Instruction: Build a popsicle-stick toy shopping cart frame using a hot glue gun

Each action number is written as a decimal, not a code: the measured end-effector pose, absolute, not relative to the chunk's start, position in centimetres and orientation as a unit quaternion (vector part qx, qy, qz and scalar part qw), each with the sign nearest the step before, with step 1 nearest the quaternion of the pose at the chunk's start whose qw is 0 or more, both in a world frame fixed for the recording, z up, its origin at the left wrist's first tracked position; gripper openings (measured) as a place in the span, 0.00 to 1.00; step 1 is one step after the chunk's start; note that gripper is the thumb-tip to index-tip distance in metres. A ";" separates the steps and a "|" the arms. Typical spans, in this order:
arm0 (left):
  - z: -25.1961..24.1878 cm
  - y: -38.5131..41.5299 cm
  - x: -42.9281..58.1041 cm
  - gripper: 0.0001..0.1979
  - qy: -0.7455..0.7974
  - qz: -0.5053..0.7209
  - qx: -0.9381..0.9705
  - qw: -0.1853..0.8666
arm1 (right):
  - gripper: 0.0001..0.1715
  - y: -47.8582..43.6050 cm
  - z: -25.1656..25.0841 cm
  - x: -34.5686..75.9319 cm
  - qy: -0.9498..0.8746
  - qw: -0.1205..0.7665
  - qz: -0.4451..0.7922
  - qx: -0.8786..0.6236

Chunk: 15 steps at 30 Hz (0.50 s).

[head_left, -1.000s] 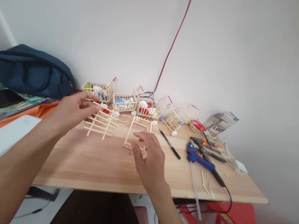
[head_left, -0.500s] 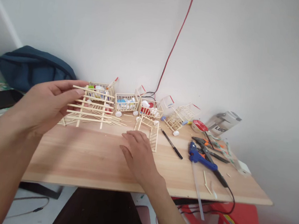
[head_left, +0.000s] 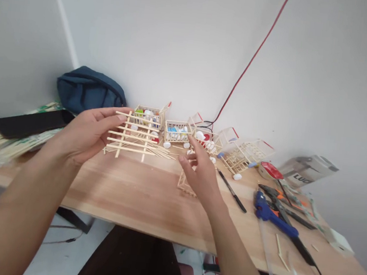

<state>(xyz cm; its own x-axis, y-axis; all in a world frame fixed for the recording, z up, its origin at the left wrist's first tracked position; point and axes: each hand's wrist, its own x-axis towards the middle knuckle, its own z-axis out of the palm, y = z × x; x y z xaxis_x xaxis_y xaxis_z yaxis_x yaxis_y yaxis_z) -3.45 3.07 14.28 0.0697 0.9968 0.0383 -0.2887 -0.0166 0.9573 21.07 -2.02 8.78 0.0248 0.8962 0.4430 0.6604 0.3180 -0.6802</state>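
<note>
A flat lattice of thin wooden sticks is pinched at its upper left corner by my left hand, held up above the table. My right hand is in the air to the right of it, index finger stretched forward and the other fingers loosely bent, holding nothing I can see. Partly hidden below the right hand lies a small open stick frame. Loose sticks lie on the table behind the lattice.
Several miniature stick shopping carts stand along the wall. A black pen, a blue glue gun with a cord, and pliers lie to the right. At left are a black phone, bagged sticks and a blue pouch.
My right hand has lifted off the stick frame's side and moved up toward the lattice, index finger now extended. My left hand still holds the lattice. The view has turned left.
</note>
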 end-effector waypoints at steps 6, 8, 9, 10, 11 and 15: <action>13.1 3.8 -4.4 0.12 0.360 0.538 0.431 0.629 | 0.31 -0.8 9.3 18.9 -0.760 0.338 0.297 -0.468; 12.7 4.3 -5.0 0.14 0.353 0.521 0.434 0.644 | 0.19 -0.9 8.9 18.8 -0.762 0.343 0.283 -0.471; 12.5 4.5 -5.2 0.14 0.353 0.513 0.437 0.650 | 0.14 -0.9 8.8 18.9 -0.757 0.351 0.272 -0.479; 12.4 4.6 -5.4 0.15 0.353 0.506 0.439 0.653 | 0.12 -0.8 8.8 19.1 -0.751 0.359 0.264 -0.487; 12.3 4.7 -5.6 0.15 0.356 0.503 0.438 0.654 | 0.12 -0.8 9.0 19.3 -0.747 0.365 0.261 -0.491; 12.4 4.6 -5.8 0.15 0.380 0.510 0.415 0.651 | 0.10 -0.6 10.5 20.4 -0.744 0.347 0.323 -0.471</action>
